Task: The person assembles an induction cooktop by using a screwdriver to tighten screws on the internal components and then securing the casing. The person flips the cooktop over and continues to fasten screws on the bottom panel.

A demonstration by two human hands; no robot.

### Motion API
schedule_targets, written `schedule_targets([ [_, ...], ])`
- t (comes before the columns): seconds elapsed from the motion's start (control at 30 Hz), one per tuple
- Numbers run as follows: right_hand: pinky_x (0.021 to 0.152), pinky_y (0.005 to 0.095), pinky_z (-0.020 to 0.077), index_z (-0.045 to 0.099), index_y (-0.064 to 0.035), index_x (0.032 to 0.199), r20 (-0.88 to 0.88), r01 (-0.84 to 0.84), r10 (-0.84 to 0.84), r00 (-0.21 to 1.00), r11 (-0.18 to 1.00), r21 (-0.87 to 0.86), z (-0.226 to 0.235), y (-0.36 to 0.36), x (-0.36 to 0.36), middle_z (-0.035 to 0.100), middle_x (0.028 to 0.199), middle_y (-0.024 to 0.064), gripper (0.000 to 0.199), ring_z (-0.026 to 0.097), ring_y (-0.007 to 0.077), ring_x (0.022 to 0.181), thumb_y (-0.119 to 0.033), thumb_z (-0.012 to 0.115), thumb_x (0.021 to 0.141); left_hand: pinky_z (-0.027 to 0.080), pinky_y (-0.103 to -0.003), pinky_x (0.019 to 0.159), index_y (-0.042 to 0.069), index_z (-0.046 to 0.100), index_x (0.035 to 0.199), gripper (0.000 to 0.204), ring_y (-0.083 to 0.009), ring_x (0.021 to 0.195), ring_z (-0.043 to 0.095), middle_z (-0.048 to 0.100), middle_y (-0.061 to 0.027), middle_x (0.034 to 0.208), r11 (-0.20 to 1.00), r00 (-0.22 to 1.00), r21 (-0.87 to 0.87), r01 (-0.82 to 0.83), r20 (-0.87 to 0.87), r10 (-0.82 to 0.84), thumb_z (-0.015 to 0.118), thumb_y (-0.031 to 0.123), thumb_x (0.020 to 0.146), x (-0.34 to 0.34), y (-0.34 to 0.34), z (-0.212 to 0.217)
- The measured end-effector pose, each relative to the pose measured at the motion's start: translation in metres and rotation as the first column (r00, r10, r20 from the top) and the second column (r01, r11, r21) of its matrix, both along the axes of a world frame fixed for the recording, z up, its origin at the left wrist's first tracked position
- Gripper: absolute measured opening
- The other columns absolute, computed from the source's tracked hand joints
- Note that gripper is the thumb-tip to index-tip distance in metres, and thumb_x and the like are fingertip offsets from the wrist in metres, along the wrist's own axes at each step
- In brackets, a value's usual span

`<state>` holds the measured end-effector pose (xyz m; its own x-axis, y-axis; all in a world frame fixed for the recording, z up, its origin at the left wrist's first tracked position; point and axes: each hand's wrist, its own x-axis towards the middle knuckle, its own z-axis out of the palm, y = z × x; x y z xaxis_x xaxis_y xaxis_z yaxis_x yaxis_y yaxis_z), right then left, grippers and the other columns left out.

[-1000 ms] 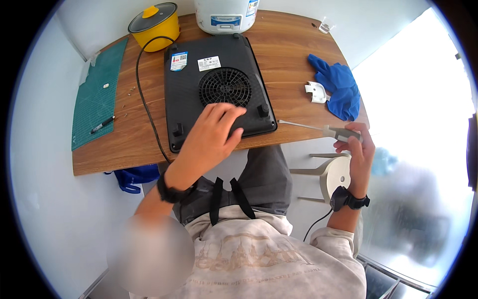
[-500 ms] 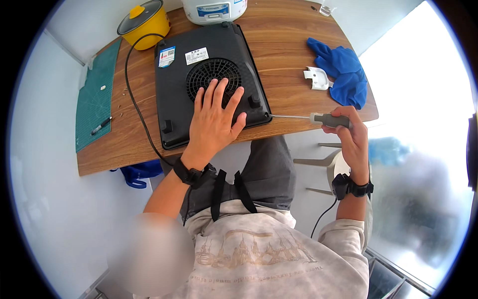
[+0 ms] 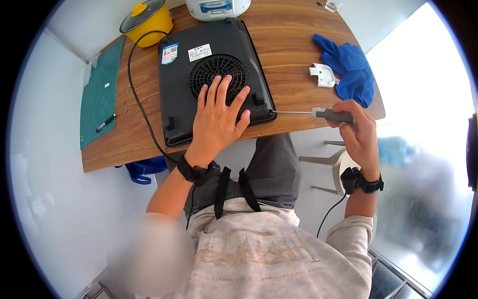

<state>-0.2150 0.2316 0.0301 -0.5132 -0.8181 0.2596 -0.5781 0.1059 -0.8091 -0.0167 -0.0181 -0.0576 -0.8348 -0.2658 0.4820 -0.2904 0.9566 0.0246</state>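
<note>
A black induction cooker (image 3: 174, 92) lies upside down on the table, with its round fan grille and small feet facing up. My left hand (image 3: 217, 115) rests flat on its underside, fingers spread over the lower part of the grille. In my right hand (image 3: 359, 130) is the grey handle of a screwdriver (image 3: 332, 115), the fingers closed around it. Its long metal shaft runs left, and the tip meets the cooker's near right corner, at a screw hole. Whether a screw sits in that hole is too small to tell.
A yellow pot with a lid (image 3: 149, 25) and a white appliance (image 3: 219, 11) stand behind the cooker. On the left lies a green cutting mat (image 3: 99, 84) with a black marker (image 3: 105, 123). To the right are a blue cloth (image 3: 356, 74) and a white plastic part (image 3: 324, 75).
The whole view has shifted slightly. My right wrist and grip have turned a little around the screwdriver handle, while its tip stays at the corner. My left hand keeps its place on the cooker.
</note>
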Motion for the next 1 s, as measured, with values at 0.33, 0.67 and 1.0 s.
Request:
schedule_targets([
  [0.33,0.067,0.0275,0.0571,0.065,-0.0014,0.107,-0.280,-0.131,0.147,0.949,0.989,0.075,0.044,-0.034,0.024,0.064,0.112,0.0077,0.029,0.068,0.0191,0.082,0.008,0.062,0.080,0.035,-0.057,0.115,0.019,0.058,0.139,0.046,-0.0401,0.138,0.043,0.046,-0.0198,0.146,1.000,1.000,-0.012,-0.002,-0.005,0.001,0.057,0.037,0.096,0.002,-0.001,-0.002],
  [0.67,0.069,0.0310,0.0598,0.070,-0.0056,0.122,-0.379,-0.307,0.260,0.888,0.949,-0.067,0.049,-0.063,0.033,0.069,0.117,0.0120,0.043,0.070,0.0228,0.085,0.009,0.064,0.082,0.035,-0.057,0.115,0.019,0.058,0.139,0.046,-0.0398,0.138,0.043,0.046,-0.0194,0.146,1.000,1.000,-0.007,0.006,-0.010,-0.006,0.056,0.038,0.097,0.001,-0.002,-0.004],
  [1.0,0.063,0.0327,0.0552,0.072,-0.0062,0.119,-0.522,-0.241,0.213,0.826,0.970,0.015,0.059,-0.060,0.027,0.072,0.102,0.0103,0.042,0.068,0.0234,0.072,-0.012,0.083,0.080,0.036,-0.056,0.114,0.019,0.058,0.139,0.046,-0.0396,0.138,0.043,0.046,-0.0196,0.146,1.000,1.000,-0.006,0.010,-0.020,-0.010,0.056,0.038,0.097,0.002,-0.002,-0.004],
])
